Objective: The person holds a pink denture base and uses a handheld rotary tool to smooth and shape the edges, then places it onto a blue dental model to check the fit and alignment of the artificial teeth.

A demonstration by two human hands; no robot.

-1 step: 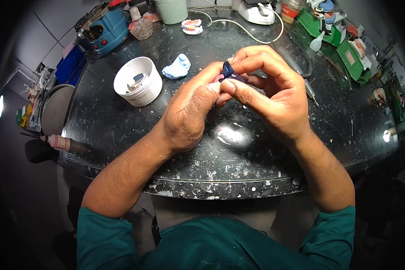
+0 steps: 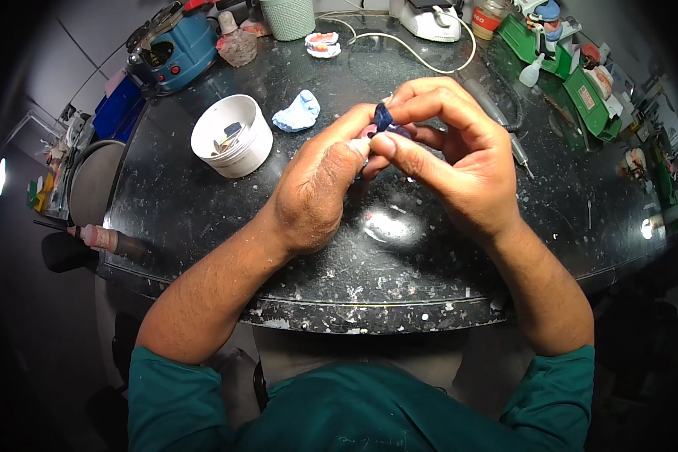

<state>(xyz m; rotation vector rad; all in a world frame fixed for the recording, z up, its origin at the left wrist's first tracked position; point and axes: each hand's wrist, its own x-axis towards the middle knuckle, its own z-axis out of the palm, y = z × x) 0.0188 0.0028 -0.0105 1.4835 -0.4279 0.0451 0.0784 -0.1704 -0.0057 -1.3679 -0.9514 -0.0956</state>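
Hardly moved since the earlier frame, in pose and grip alike. Grasping a small dark blue piece [image 2: 383,117] between the fingertips of left hand [image 2: 313,184] and right hand [image 2: 476,169], brought close together above the dark, speckled surface [image 2: 316,280]. Partly covered by the fingers, so impossible to make out in full. Angled upward and inward on the left, with thumb laid forward toward the piece. Arched on the right, with fingers curled over from the far side and thumb reaching in from the near side. Spread wide at the elbows, with bare forearms [image 2: 218,290] slanting inward from green sleeves [image 2: 177,395]. Flanked leftward by a pale blue lump [image 2: 297,113] and a round white tub [image 2: 241,162], rightward by a grey handpiece [image 2: 519,154].
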